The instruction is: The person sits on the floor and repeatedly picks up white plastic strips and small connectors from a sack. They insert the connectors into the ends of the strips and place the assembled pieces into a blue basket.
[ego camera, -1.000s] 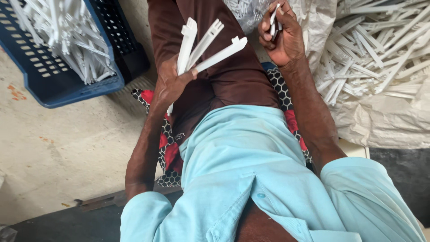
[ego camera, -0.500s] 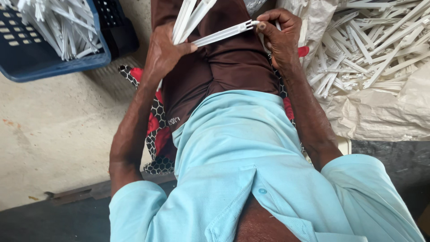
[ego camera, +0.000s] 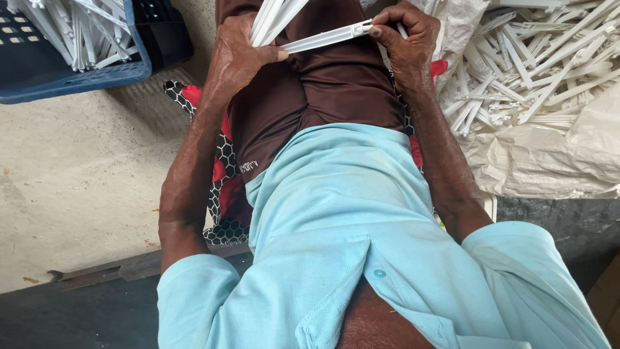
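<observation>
Two hands are in view, the left hand [ego camera: 239, 55] and the right hand [ego camera: 403, 39], both at the top of the frame. One white plastic strip [ego camera: 326, 39] spans between them, and about three more strips [ego camera: 274, 16] fan up from the left hand. One blue crate [ego camera: 77, 77] sits upper left, one white sack [ego camera: 549, 155] at right; the loose strips in each are too many to count.

Free room: lap [ego camera: 336, 90] betw. hands, bare floor [ego camera: 71, 174] at left. Blocked: blue crate [ego camera: 77, 81] top left, strip pile [ego camera: 536, 71] on sack [ego camera: 568, 161] close by at right.
</observation>
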A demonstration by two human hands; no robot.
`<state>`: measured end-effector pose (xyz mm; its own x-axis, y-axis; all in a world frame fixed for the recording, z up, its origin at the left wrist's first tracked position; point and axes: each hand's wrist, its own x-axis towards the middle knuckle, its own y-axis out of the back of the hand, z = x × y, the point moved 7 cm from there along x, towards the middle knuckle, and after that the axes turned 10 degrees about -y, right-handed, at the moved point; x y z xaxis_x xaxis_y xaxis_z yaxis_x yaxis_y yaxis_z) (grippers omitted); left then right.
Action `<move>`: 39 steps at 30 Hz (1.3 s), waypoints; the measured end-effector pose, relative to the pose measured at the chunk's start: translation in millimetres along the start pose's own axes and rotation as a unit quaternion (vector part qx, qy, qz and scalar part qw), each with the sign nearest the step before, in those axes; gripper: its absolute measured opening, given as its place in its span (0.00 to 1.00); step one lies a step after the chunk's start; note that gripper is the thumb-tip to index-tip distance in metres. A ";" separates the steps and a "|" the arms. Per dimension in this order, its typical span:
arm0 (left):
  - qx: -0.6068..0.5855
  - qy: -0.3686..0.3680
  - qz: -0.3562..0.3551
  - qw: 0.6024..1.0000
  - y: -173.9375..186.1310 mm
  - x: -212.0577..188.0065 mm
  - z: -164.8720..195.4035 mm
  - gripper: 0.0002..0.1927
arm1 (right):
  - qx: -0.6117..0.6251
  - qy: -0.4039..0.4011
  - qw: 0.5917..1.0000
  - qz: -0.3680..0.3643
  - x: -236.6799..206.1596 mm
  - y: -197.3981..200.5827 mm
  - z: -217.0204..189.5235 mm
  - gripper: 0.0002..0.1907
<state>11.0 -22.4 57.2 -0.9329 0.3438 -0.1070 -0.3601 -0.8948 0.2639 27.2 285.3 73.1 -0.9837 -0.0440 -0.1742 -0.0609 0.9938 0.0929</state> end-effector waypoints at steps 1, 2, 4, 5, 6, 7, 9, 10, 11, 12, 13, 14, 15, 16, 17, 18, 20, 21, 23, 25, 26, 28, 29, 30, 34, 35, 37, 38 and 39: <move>0.004 -0.005 0.001 1.000 0.1 -0.6 -0.2 0.15 | -0.003 0.018 1.000 -0.005 0.4 -0.8 0.5 0.12; 0.007 -0.006 0.001 1.000 -0.4 -1.3 -1.1 0.15 | -0.007 0.036 0.999 -0.011 0.7 -1.0 1.8 0.12; 0.014 -0.006 0.001 1.000 -0.8 -2.9 -2.6 0.15 | -0.040 0.025 0.999 -0.007 0.7 2.2 11.7 0.15; 0.024 -0.013 0.005 1.000 -0.5 -2.8 -2.3 0.15 | -0.056 0.022 0.998 -0.005 1.9 4.3 16.9 0.16; 0.034 -0.020 0.007 0.999 -0.9 -3.0 -2.0 0.15 | -0.097 0.042 0.994 -0.002 2.8 5.5 19.6 0.18; 0.044 -0.028 0.010 0.999 -1.3 -2.6 -1.6 0.16 | -0.138 0.062 0.988 0.001 5.4 5.8 22.5 0.19; 0.033 -0.015 0.008 0.999 -3.6 -3.1 -4.9 0.15 | -0.194 0.075 0.978 0.004 10.2 4.3 31.3 0.24; 0.027 -0.008 0.006 1.000 -4.7 -3.6 -6.5 0.14 | -0.210 0.068 0.975 0.005 12.8 3.2 36.1 0.26; 0.026 -0.010 0.008 1.000 -5.1 -4.1 -7.0 0.14 | -0.225 0.062 0.972 0.006 14.2 1.6 39.6 0.29; 0.026 -0.012 0.010 1.000 -5.0 -4.5 -7.6 0.14 | -0.182 0.040 0.982 -0.001 15.2 0.1 43.4 0.29; 0.026 -0.013 0.013 1.000 -4.6 -5.0 -8.1 0.14 | -0.139 0.018 0.990 -0.009 15.4 -2.0 45.7 0.29; 0.026 -0.013 0.013 0.999 -4.4 -5.2 -8.9 0.14 | -0.095 -0.005 0.995 -0.017 15.3 -4.0 46.4 0.29; 0.028 -0.011 0.014 0.999 -3.9 -5.4 -9.8 0.14 | -0.068 -0.045 0.997 -0.013 14.5 -4.3 48.0 0.26; 0.029 -0.009 0.015 0.999 -3.5 -5.8 -10.6 0.15 | -0.040 -0.086 0.995 -0.010 11.3 -3.5 48.3 0.24; 0.033 -0.014 0.016 0.999 -3.0 -5.6 -10.3 0.15 | -0.012 -0.126 0.992 -0.007 8.4 -2.1 47.8 0.23; 0.035 -0.019 0.016 0.999 -3.0 -5.4 -9.7 0.15 | 0.017 -0.130 0.991 -0.024 5.8 -2.6 41.8 0.22; 0.035 -0.022 0.016 0.999 -3.9 -5.1 -8.9 0.15 | 0.076 -0.138 0.986 -0.055 0.8 -3.1 31.8 0.22; 0.031 -0.020 0.016 0.999 -4.5 -5.2 -8.8 0.15 | 0.032 -0.111 0.992 -0.059 0.5 -3.7 25.4 0.22; 0.031 -0.020 0.013 0.999 -5.8 -5.0 -7.6 0.15 | -0.056 -0.058 0.994 -0.069 0.2 -6.9 17.6 0.21; 0.040 -0.025 0.011 0.999 -5.8 -4.7 -5.6 0.15 | -0.064 -0.013 0.995 -0.072 1.4 -9.6 16.8 0.21; 0.038 -0.020 0.010 0.999 -6.2 -4.7 -5.7 0.15 | -0.068 0.010 0.995 -0.076 1.6 -10.4 17.7 0.21; 0.033 -0.009 0.011 0.999 -5.9 -5.4 -6.7 0.14 | -0.097 0.021 0.993 -0.071 3.2 -8.7 25.5 0.22; 0.044 -0.016 0.013 0.999 -5.0 -5.4 -5.8 0.15 | -0.111 0.027 0.991 -0.069 4.7 -7.2 29.2 0.22; 0.054 -0.022 0.015 0.998 -4.7 -5.7 -4.9 0.15 | -0.121 0.038 0.989 -0.070 6.3 -6.1 32.2 0.23; 0.035 -0.024 0.013 0.999 -7.0 -7.7 -6.6 0.14 | -0.108 0.034 0.991 -0.071 11.0 -3.8 42.4 0.25; 0.034 -0.030 0.015 0.999 -7.9 -8.0 -6.6 0.14 | -0.091 0.023 0.993 -0.071 11.3 -3.6 43.7 0.24; 0.032 -0.042 0.018 0.998 -8.7 -7.8 -7.0 0.14 | -0.057 -0.038 0.996 -0.050 9.7 -1.4 48.2 0.21; 0.035 -0.041 0.016 0.998 -9.0 -8.1 -8.3 0.14 | -0.039 -0.069 0.996 -0.040 7.4 0.2 48.9 0.19; 0.039 -0.040 0.016 0.998 -9.1 -8.1 -9.7 0.14 | -0.026 -0.063 0.996 -0.054 5.4 -0.8 44.2 0.17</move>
<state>21.8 -19.7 46.3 -0.9399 0.3407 -0.0213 -0.3272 -0.8815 0.3404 29.4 288.8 28.8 -0.9420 -0.1350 -0.3074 -0.1779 0.9772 0.1159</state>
